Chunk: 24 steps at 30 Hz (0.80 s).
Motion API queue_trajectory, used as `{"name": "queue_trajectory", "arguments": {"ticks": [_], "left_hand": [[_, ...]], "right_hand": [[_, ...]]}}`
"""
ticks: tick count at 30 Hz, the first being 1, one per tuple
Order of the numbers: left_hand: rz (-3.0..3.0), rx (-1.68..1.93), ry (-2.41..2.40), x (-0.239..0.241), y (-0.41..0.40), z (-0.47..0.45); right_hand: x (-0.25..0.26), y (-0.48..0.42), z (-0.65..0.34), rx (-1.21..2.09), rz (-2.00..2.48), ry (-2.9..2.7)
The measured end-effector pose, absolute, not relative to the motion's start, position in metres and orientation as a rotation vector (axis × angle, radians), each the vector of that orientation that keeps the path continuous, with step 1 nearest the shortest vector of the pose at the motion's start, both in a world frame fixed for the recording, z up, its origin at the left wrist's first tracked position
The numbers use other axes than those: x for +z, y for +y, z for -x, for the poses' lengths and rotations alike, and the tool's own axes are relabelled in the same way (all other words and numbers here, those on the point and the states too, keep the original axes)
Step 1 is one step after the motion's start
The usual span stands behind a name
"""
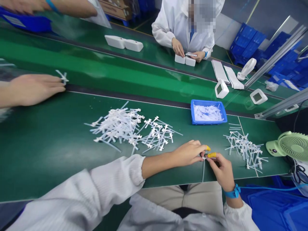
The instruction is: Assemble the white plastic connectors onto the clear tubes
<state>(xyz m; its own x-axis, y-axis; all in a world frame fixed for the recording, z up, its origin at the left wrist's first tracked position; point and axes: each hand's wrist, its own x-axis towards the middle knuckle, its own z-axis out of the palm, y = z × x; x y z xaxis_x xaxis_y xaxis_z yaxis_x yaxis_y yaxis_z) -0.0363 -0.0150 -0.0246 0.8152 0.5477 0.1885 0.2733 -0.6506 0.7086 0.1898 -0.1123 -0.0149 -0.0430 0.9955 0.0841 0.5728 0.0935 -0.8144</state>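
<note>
My left hand and my right hand meet close to the front edge of the green work surface. Both have their fingertips pinched on a small white plastic fitting, which they partly cover. From it a thin translucent tube points toward me. Yellow finger cots sit on a finger of each hand, and a blue wrist strap circles my right wrist. Left of my hands lies a large pile of white fittings with tubes, with a smaller pile beside it. Another pile lies to the right.
A blue tray of small white pieces stands beyond my hands. At the right is a green fan. Past the green conveyor, a co-worker handles white housings. Another person's hand holds a fitting at the left.
</note>
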Motion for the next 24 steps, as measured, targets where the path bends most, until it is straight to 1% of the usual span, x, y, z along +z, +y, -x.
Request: {"name": "queue_trajectory", "arguments": {"ticks": [5,13,24], "left_hand": [[-2.269,0.514,0.612,-0.0238,-0.0156,0.0379],[-2.242,0.51,0.631,-0.0204,-0.0164,0.0388],[-2.306,0.5,0.695,-0.0293,-0.0168,0.0355]], "right_hand": [[-0.012,-0.1119,-0.1856,0.731,1.52,-1.773],[-0.0134,-0.1118,-0.1848,0.731,1.512,-1.805],[-0.0109,-0.1117,-0.1799,0.659,1.494,-1.914]]}}
